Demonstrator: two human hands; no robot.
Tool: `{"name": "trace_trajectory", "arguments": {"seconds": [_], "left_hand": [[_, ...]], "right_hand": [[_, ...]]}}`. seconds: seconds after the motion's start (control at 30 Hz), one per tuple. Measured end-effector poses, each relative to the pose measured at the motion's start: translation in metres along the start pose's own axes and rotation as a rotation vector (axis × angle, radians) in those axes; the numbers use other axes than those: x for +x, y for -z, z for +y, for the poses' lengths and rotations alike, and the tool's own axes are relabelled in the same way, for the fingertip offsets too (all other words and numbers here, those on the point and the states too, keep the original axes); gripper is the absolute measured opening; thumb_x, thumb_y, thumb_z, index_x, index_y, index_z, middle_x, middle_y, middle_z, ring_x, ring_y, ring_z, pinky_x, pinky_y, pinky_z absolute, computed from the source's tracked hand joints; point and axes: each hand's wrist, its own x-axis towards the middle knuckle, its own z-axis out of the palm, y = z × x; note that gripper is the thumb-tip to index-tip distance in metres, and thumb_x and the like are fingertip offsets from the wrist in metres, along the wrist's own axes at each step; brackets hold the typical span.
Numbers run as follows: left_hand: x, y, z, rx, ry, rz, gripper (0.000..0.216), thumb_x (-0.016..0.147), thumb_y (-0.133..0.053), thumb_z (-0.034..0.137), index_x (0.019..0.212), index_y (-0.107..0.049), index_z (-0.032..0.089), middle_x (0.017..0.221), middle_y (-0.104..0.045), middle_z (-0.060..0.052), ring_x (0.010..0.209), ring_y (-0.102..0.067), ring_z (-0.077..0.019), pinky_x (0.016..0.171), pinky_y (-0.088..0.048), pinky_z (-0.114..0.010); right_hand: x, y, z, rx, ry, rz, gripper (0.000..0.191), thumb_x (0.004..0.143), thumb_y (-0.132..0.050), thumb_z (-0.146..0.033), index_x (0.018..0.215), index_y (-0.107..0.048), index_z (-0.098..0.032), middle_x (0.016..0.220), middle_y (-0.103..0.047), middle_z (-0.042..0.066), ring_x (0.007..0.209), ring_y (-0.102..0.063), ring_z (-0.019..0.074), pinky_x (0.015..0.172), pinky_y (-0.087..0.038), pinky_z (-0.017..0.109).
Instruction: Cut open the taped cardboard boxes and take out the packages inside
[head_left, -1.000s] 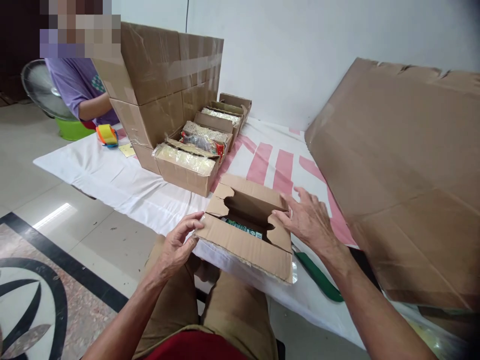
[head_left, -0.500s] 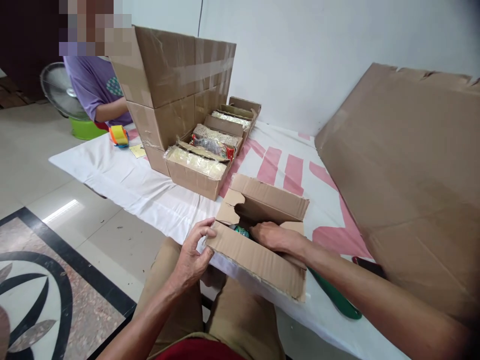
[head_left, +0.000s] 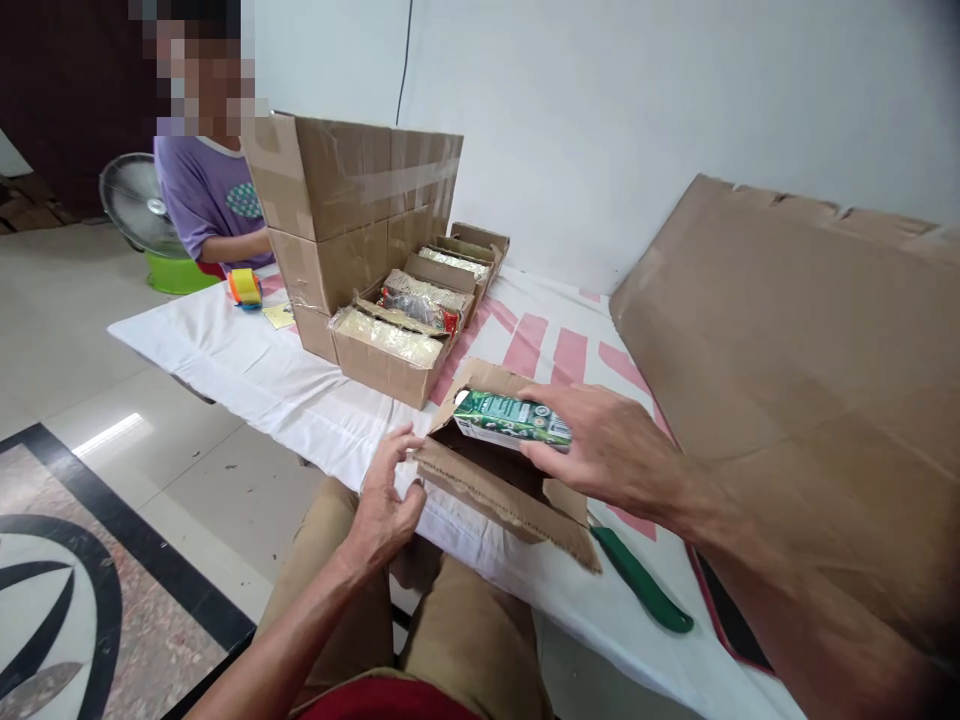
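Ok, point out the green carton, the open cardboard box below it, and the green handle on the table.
Green carton (head_left: pixel 497 413): head view, middle of its printed upper face.
Open cardboard box (head_left: pixel 506 498): head view, on its near flap.
Green handle (head_left: pixel 641 580): head view, about midway along its length.

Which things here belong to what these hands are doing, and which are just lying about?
In use:
- green carton, held in the right hand
- open cardboard box, left hand at its corner

Untouched, seemingly just about:
- green handle
- yellow-and-orange roll
- fan
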Motion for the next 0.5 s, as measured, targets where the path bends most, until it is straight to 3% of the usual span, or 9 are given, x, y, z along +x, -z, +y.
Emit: {"name": "trace_trajectory", "arguments": {"seconds": [0.1, 0.23, 0.37, 0.5], "left_hand": [[-0.002, 0.013, 0.027, -0.033, -0.054, 0.048, 0.054, 0.077, -0.058, 0.008, 0.128, -0.058, 0.024, 0.151, -0.053, -0.012, 0.139, -0.051, -0.0299, 0.106, -0.046, -0.045], [0.004, 0.019, 0.068, -0.183, -0.075, -0.108, 0.056, 0.083, -0.075, 0.023, 0.136, -0.057, 0.024, 0.144, -0.059, -0.013, 0.126, -0.059, -0.0284, 0.096, -0.051, -0.038], [0.01, 0.019, 0.099, -0.352, 0.062, -0.303, 0.077, 0.072, -0.09, 0.033, 0.14, -0.055, 0.024, 0.128, -0.068, -0.01, 0.109, -0.067, -0.0255, 0.086, -0.055, -0.032], [0.012, 0.027, 0.119, -0.506, 0.119, -0.399, 0.061, 0.072, -0.091, 0.03, 0.124, -0.06, 0.023, 0.107, -0.074, -0.005, 0.092, -0.07, -0.0192, 0.074, -0.055, -0.025]], "right_hand": [[-0.034, 0.015, 0.0, 0.223, -0.069, 0.099, 0.043, 0.085, -0.064, -0.039, 0.125, -0.066, -0.022, 0.121, -0.076, 0.007, 0.102, -0.074, 0.0259, 0.087, -0.058, 0.037], [-0.068, 0.016, -0.014, 0.496, -0.102, 0.124, 0.047, 0.086, -0.07, -0.041, 0.129, -0.063, -0.024, 0.12, -0.075, 0.005, 0.102, -0.075, 0.0229, 0.083, -0.062, 0.032], [-0.076, 0.021, -0.036, 0.417, 0.033, 0.246, 0.049, 0.085, -0.073, -0.032, 0.132, -0.061, -0.024, 0.122, -0.075, 0.005, 0.107, -0.073, 0.0228, 0.095, -0.06, 0.034], [-0.069, 0.035, -0.05, 0.297, 0.179, 0.296, 0.048, 0.085, -0.073, -0.027, 0.132, -0.062, -0.025, 0.122, -0.075, 0.006, 0.111, -0.072, 0.0237, 0.102, -0.057, 0.037]]}}
